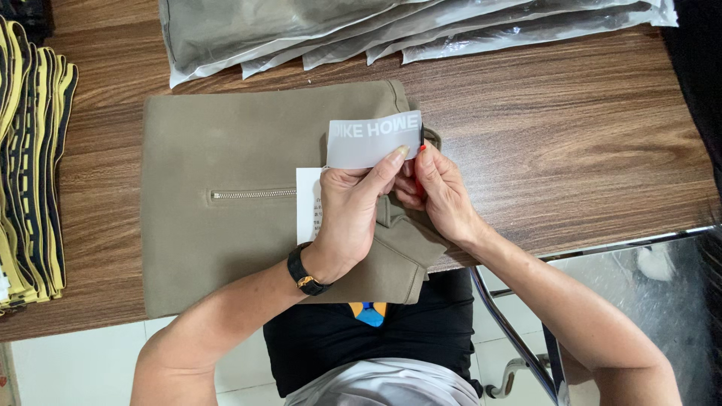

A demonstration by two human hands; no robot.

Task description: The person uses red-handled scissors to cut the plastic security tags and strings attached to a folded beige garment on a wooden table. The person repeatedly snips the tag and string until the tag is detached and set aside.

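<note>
Left hand: the left hand is closed on a grey rectangular hang tag, thumb and fingertips pinching its lower edge; a black wristwatch with a gold-coloured clasp sits on the wrist.
Right hand: the right hand is pressed against the left, its fingertips gathered at the tag's lower right corner; whether it grips the tag itself or only the small red fastener showing there cannot be told.
Hands together: both meet just below the tag, touching each other.
Hang tag: held upright above the hands, over the right edge of the garment, white lettering on its face.
Second tag: a white paper tag with small print shows just left of the left hand, partly hidden behind it.
Garment: a folded olive-khaki garment lies flat on the table, a silver zipper running level across its middle; its near edge overhangs the table toward the person.
Table: a dark wood-grain table.
Far edge: a fanned row of garments in clear plastic bags, just beyond the folded garment.
Left edge: a stack of yellow-and-black elastic bands, well apart from the hands.
Right, below table level: a shiny metal chair.
</note>
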